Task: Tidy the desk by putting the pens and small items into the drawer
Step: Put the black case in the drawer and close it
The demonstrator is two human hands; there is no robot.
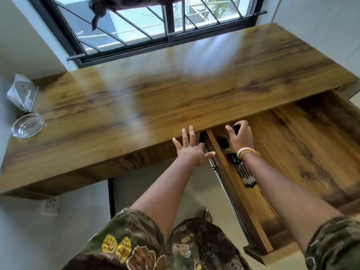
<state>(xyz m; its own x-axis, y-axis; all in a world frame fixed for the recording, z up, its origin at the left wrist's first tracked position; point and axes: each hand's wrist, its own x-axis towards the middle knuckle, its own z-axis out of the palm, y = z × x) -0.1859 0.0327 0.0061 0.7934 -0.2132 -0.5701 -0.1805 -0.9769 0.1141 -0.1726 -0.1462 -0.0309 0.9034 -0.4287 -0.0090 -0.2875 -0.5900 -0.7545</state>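
Note:
The wooden drawer (303, 152) stands pulled far out from under the wooden desk (136, 98). My right hand (241, 137) reaches into the drawer's narrow left compartment and grips a small black item (236, 128) near the back. Another small black object (224, 142) lies just left of that hand. Several pens (245, 175) with white and dark ends lie side by side in the same compartment, partly hidden by my right forearm. My left hand (191, 148) presses flat with spread fingers against the desk's front edge, beside the drawer's metal rail.
A glass ashtray (27, 125) and a white folded paper or pack (22, 92) sit at the desk's far left. A barred window (148, 26) runs behind the desk. A wall socket (51, 204) is under the desk at left. A foot (208, 215) shows on the floor.

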